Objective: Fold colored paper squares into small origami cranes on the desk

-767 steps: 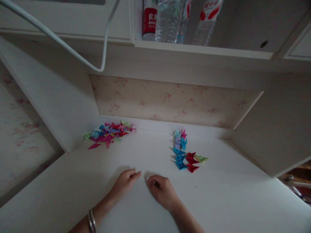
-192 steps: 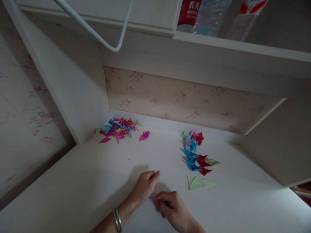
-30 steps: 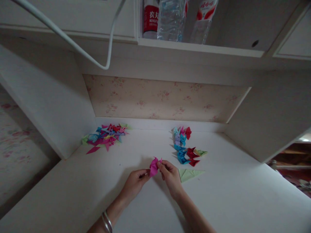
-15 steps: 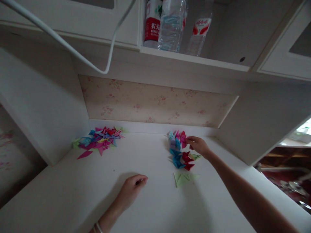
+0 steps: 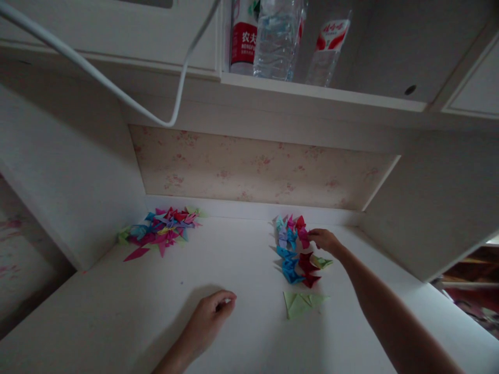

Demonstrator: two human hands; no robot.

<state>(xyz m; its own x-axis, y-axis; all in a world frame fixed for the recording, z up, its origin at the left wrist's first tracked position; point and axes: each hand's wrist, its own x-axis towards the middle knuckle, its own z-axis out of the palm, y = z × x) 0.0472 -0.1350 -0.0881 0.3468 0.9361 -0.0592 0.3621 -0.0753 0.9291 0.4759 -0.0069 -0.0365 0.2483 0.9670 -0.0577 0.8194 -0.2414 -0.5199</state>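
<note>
My right hand [image 5: 326, 242] pinches a magenta paper crane [image 5: 303, 238] at the right edge of a group of folded paper cranes. Light blue, lilac and red ones stand close beside it. Nearer to me are blue cranes [image 5: 290, 269] and dark red cranes [image 5: 309, 270], with a small green folded piece [image 5: 323, 262] to their right. In front of these lies a flat pale green folded paper [image 5: 302, 304]. My left hand [image 5: 207, 318] hovers over or rests on the white desk, its fingers curled and nothing visible in them.
A heap of mixed paper cranes [image 5: 166, 228] lies at the desk's back left, against the side panel. Above hangs a shelf [image 5: 323, 93] with plastic bottles [image 5: 275, 44]. A white rod or cable [image 5: 117, 91] loops down at upper left. White panels [image 5: 424, 208] close in both sides.
My right hand and the magenta crane have shifted slightly towards me within the group. The left hand stays curled in about the same place. The view has tilted and moved a little.
</note>
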